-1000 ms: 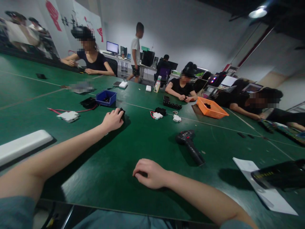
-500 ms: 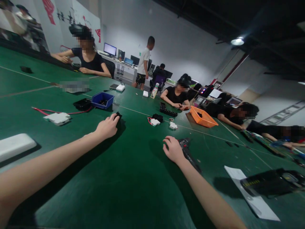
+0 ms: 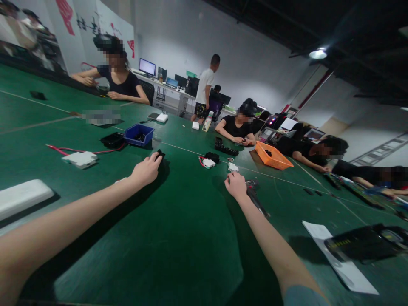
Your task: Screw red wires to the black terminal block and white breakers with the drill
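Observation:
My left hand (image 3: 145,170) reaches out over the green table (image 3: 178,238) and rests curled on a small black part (image 3: 160,155). My right hand (image 3: 236,185) is stretched forward, its fingers bent over the head of a black power screwdriver (image 3: 254,196) that lies on the table. Just beyond it are a small white module (image 3: 233,167) and a white-and-black module with red wires (image 3: 208,161).
A blue bin (image 3: 139,134), a black tray (image 3: 112,139) and a white box with red wires (image 3: 80,159) lie to the left. A white bar (image 3: 22,196) is near left. An orange bin (image 3: 272,155), paper (image 3: 341,261) and a dark device (image 3: 366,242) are right. Several people sit opposite.
My right hand has gone from the near table edge forward to the power screwdriver. My left hand has stayed on the black part. The standing person has walked right.

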Tool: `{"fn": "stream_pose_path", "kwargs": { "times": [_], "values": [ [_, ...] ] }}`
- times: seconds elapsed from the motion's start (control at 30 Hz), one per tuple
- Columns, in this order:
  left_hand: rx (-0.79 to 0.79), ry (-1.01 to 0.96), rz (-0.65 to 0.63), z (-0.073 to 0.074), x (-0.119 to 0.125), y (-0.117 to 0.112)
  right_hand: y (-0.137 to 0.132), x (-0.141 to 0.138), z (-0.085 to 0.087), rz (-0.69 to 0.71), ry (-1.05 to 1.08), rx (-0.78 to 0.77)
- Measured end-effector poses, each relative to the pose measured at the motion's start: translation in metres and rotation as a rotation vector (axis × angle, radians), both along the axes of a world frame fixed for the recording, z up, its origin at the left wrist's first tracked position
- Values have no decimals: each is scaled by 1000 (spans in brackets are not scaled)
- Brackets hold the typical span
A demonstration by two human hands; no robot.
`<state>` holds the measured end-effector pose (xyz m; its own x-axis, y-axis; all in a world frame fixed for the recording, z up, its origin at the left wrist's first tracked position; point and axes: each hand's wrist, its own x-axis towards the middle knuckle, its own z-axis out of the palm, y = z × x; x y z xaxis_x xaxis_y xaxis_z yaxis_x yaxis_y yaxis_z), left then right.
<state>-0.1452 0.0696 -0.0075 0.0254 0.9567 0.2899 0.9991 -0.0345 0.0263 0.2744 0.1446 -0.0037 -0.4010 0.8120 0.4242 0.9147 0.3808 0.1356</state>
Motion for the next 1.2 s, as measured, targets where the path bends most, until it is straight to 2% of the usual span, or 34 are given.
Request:
{"fn": "stream_pose_path", "kwargs": {
  "times": [0.3, 0.4, 0.5, 0.6, 0.73, 0.83, 0.9, 0.97, 1.0, 1.03, 1.1, 1.2],
  "values": [
    [-6, 9, 20, 0, -1, 1, 48, -92, -17, 107, 68, -118],
    [-19, -1, 29, 1, 0, 0, 59, -100, -20, 93, 77, -189],
    [-37, 0, 32, 3, 1, -1, 54, -94, -18, 83, 83, -243],
    [-43, 7, 30, 3, 2, -2, 28, -82, -14, 73, 88, -254],
    [-35, 10, 15, 2, 2, -1, -41, -71, -10, 88, 71, -235],
    [-28, 7, 13, 0, 2, -1, -108, -69, -7, 228, 89, -218],
    [-28, 4, 18, 0, 2, -1, -148, -70, -1, 334, 92, -270],
    [-38, -1, 20, 0, 2, -2, -173, -72, 9, 440, 75, -333],
    [-44, -4, 20, 1, 2, -2, -176, -74, 14, 480, 71, -361],
    [-49, -5, 21, 1, 3, -2, -174, -76, 19, 508, 74, -383],
    [-56, 2, 26, 2, 3, -2, -150, -82, 26, 535, 102, -404],
    [-54, 19, 40, 2, 3, -1, -82, -93, 25, 435, 187, -346]
  ]
}}
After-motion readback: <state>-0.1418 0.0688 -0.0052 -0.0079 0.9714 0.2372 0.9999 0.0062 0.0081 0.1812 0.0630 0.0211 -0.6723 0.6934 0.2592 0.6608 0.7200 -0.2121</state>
